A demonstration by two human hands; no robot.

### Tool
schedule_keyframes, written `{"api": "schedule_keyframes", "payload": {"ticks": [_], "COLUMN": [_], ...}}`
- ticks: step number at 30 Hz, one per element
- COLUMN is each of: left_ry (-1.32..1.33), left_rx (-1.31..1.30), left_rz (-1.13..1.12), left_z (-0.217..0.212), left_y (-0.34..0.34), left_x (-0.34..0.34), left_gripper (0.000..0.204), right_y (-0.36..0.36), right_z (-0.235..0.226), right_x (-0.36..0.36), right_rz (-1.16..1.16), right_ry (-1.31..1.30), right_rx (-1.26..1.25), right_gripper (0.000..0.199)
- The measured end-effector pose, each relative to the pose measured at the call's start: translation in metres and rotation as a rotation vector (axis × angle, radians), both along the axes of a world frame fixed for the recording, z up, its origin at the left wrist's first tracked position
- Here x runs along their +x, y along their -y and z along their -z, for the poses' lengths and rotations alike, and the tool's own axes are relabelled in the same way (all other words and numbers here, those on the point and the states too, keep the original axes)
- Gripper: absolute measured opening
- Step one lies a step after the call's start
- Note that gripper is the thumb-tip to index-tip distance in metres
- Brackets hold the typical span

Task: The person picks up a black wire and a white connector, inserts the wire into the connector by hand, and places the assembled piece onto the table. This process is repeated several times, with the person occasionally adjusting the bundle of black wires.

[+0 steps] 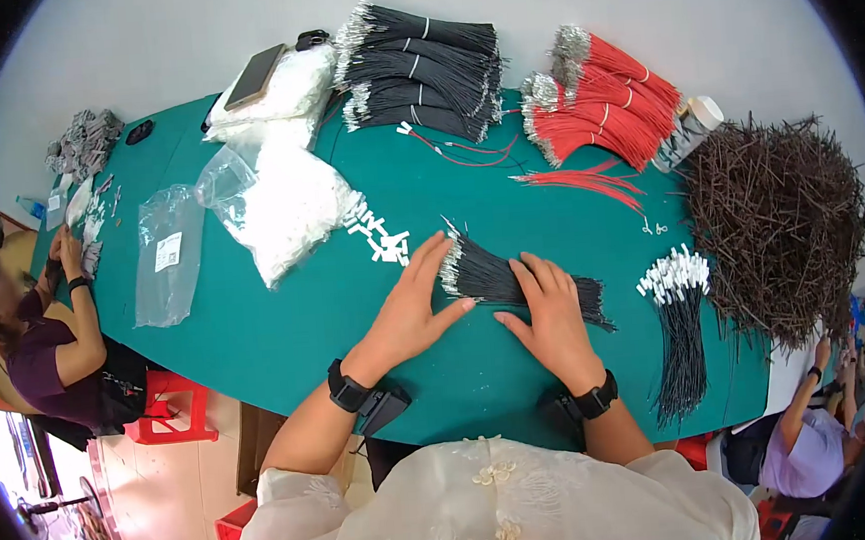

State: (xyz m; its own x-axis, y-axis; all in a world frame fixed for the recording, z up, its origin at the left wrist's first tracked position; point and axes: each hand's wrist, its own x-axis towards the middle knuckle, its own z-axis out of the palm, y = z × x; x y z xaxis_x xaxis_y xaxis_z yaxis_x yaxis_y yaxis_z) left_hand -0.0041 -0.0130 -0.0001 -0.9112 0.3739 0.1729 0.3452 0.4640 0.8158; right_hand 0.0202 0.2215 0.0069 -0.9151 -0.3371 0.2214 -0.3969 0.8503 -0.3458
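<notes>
A bundle of short black wires (498, 280) with bare metal tips lies on the green table (286, 320) in front of me. My left hand (417, 301) lies flat with fingers spread, its fingertips touching the tipped end of the bundle. My right hand (551, 312) rests palm down on the middle of the bundle, pressing it to the table. Neither hand is closed around the wires. Small white plastic connectors (382, 235) lie scattered just beyond my left hand.
Black wires with white connectors (679, 328) lie to the right, beside a large heap of dark wires (775, 216). Stacked black wire bundles (424, 70) and red ones (596, 103) sit at the back, with plastic bags of white parts (293, 205). Other people work at both ends.
</notes>
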Motion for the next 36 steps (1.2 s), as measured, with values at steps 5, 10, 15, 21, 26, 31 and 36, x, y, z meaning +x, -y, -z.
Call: {"api": "schedule_keyframes", "payload": {"ticks": [5,10,15,21,26,31,36], "left_ry": [-0.011,0.028,-0.058,-0.095,-0.049,-0.033,-0.056], "left_rx": [0.023,0.132,0.099,0.039,0.107,0.113,0.082], "left_rz": [0.047,0.069,-0.011,-0.060,-0.059,-0.083,-0.089], "left_z": [0.0022,0.0001,0.0001,0.0052,0.0066,0.0061,0.0043], "left_y": [-0.0015,-0.0027,-0.0014,-0.0023,-0.0035,-0.0085,-0.0058], "left_x": [-0.0025,-0.0029,-0.0003,-0.0036,-0.0054,-0.0045,-0.0029], "left_gripper": [0.075,0.072,0.071,0.071,0.073,0.074,0.075], "right_y": [0.0001,0.0009,0.0040,0.0034,0.0032,-0.0016,0.0011], "right_z": [0.0015,0.0049,0.0050,0.0061,0.0038,0.0059,0.0021], "right_x": [-0.0010,-0.0013,0.0017,-0.0012,-0.0045,-0.0072,-0.0070], "right_rz": [0.001,0.038,0.047,0.044,0.047,0.041,0.034], "right_ry": [-0.001,-0.018,-0.024,-0.034,-0.020,-0.010,-0.005], "right_rx": [-0.018,-0.018,-0.008,0.000,-0.004,-0.023,-0.040], "right_gripper": [0.067,0.065,0.064,0.063,0.062,0.062,0.061]}}
